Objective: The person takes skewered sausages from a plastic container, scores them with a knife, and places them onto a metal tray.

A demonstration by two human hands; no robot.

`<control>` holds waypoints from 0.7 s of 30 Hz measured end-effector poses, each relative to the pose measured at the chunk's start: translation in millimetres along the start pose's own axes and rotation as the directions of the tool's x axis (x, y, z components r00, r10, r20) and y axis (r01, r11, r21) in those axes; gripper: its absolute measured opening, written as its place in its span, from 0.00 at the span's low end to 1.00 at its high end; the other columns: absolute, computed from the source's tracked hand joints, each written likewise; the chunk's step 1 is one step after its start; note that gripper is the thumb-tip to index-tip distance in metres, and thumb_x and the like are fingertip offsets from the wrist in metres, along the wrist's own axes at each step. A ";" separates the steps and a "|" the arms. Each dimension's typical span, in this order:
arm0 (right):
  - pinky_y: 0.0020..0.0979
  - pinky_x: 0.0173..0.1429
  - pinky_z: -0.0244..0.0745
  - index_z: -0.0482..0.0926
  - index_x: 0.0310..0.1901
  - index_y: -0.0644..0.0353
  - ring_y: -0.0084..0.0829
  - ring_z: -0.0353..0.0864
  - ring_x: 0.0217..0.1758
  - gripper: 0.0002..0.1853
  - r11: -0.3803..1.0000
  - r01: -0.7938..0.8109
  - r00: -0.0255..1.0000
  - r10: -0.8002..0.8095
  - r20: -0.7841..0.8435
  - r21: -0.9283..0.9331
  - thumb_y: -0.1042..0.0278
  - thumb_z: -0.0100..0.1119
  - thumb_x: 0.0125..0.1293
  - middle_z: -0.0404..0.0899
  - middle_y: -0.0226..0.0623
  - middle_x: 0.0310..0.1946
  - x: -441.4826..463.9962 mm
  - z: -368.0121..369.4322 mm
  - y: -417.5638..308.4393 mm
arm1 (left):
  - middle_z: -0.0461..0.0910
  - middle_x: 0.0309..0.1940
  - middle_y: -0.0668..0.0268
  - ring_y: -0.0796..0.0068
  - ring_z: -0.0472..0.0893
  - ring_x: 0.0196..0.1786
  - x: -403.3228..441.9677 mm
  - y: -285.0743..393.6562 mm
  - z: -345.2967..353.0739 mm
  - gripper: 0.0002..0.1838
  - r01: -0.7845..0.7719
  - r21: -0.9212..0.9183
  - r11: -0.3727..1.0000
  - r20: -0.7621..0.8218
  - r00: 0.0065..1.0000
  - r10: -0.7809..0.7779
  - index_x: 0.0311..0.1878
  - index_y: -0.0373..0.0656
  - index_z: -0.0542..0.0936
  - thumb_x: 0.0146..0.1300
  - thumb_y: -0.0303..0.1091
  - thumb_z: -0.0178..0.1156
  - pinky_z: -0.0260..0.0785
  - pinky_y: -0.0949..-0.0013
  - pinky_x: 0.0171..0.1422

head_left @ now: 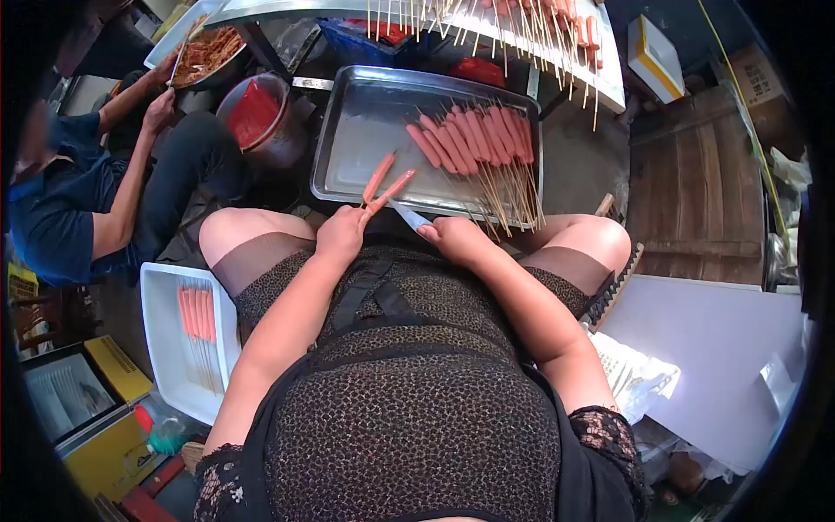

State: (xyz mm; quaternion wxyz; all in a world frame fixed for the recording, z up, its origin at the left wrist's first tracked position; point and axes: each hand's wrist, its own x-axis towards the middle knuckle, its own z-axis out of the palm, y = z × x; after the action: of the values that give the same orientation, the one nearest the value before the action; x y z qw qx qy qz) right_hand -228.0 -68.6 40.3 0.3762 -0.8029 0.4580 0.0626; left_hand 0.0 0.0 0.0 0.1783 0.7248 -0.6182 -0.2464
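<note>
My left hand is closed around two pink sausages that splay apart in a V, tips pointing away from me. In my right hand is a knife, its pale blade angled toward the sausages near my left fingers. Whether the blade touches them I cannot tell. Just beyond both hands lies a metal tray. Many skewered sausages are heaped on its right side, sticks pointing toward me. The lower ends of the two held sausages are hidden by my fingers.
A white tub with several skewered sausages stands at my left. Beyond the tray, more skewers overhang a white tabletop. A bucket holds something red. At left, a co-worker handles a stick over a basin of reddish food.
</note>
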 end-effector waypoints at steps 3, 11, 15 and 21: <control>0.46 0.47 0.69 0.80 0.35 0.65 0.51 0.78 0.41 0.26 0.999 -0.041 0.998 0.040 0.037 0.005 0.47 0.44 0.67 0.79 0.54 0.34 3.6 5.5 -5.9 | 0.77 0.31 0.56 0.56 0.78 0.39 -1.7 -0.7 -2.1 0.15 -0.022 -0.003 1.000 -0.023 0.999 0.022 0.36 0.45 0.82 0.64 0.43 0.49 0.69 0.57 0.42; 0.44 0.47 0.71 0.80 0.37 0.62 0.49 0.78 0.41 0.24 0.991 0.025 0.998 -0.018 0.055 -0.133 0.47 0.44 0.66 0.80 0.50 0.34 4.5 -0.7 -4.8 | 0.78 0.33 0.58 0.57 0.78 0.37 0.4 3.3 -1.6 0.12 -0.002 -0.029 1.000 -0.054 0.999 0.000 0.38 0.43 0.82 0.61 0.40 0.55 0.70 0.60 0.42; 0.44 0.48 0.71 0.80 0.37 0.63 0.49 0.78 0.42 0.24 0.995 0.027 0.997 -0.020 0.072 -0.097 0.47 0.44 0.67 0.80 0.50 0.34 3.1 9.7 -12.6 | 0.77 0.29 0.57 0.56 0.78 0.36 -1.6 -0.4 -0.2 0.11 -0.013 -0.083 0.996 -0.057 0.998 0.008 0.35 0.44 0.81 0.61 0.40 0.54 0.69 0.57 0.41; 0.45 0.44 0.71 0.78 0.33 0.66 0.52 0.78 0.37 0.25 1.000 -0.010 1.000 0.010 0.005 -0.008 0.48 0.45 0.67 0.79 0.53 0.30 8.6 12.0 -5.2 | 0.78 0.32 0.57 0.56 0.78 0.38 -1.8 -3.9 -0.1 0.12 -0.050 -0.083 0.995 -0.076 0.996 0.043 0.36 0.43 0.82 0.61 0.40 0.54 0.69 0.58 0.43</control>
State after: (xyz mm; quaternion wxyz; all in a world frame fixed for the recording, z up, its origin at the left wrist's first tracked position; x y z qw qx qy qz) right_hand -216.2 -65.0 30.8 0.3737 -0.8021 0.4607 0.0684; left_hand 3.0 2.5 -1.9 0.2375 0.7105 -0.6169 -0.2413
